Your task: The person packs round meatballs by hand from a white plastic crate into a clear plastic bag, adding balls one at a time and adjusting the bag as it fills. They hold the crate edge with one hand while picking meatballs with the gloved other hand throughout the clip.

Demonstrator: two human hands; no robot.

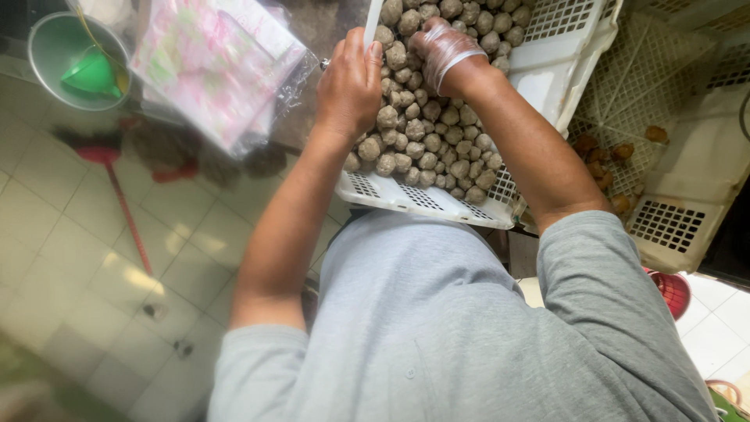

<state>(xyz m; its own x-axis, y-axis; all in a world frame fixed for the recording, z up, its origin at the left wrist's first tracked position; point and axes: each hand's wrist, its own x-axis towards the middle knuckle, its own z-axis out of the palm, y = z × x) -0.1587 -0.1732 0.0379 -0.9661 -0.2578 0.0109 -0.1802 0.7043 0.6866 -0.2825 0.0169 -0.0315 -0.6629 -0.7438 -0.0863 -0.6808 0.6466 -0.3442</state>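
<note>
Head view, read left to right. At far left a green bucket (58, 51) stands on the pale tiled floor (86, 273) with a green funnel (94, 74) inside it; below it lies a red-handled broom (117, 195). Next comes a clear plastic package (223, 66), roughly rectangular, holding pink-and-green patterned sheets; any label on it is too blurred to make out.

The left hand (349, 86), bare, is clenched around a thin white strip (373, 19) that runs up out of frame; a small metal piece shows at its knuckles, and what kind of tool this is cannot be told. The right hand (447, 47), in a thin clear disposable glove, rests fingers-down on the heap of grey-brown meatballs (426, 137); whether it grips one cannot be told.

The meatballs fill a white perforated plastic tray (406, 197) directly before the person's grey shirt (437, 328). Judged by look, each ball is light, small, soft-springy and probably damp, so somewhat slippery; a gentle pinch across the widest part, between fingertips, would hold one without crushing it. The loaded tray is likely heavy and best taken by its rim.

At right, cream perforated crates (680, 156) are stacked askew, with a few browner, fried-looking balls (601, 152) among them. A red basket (672, 291) sits low at the right edge.
</note>
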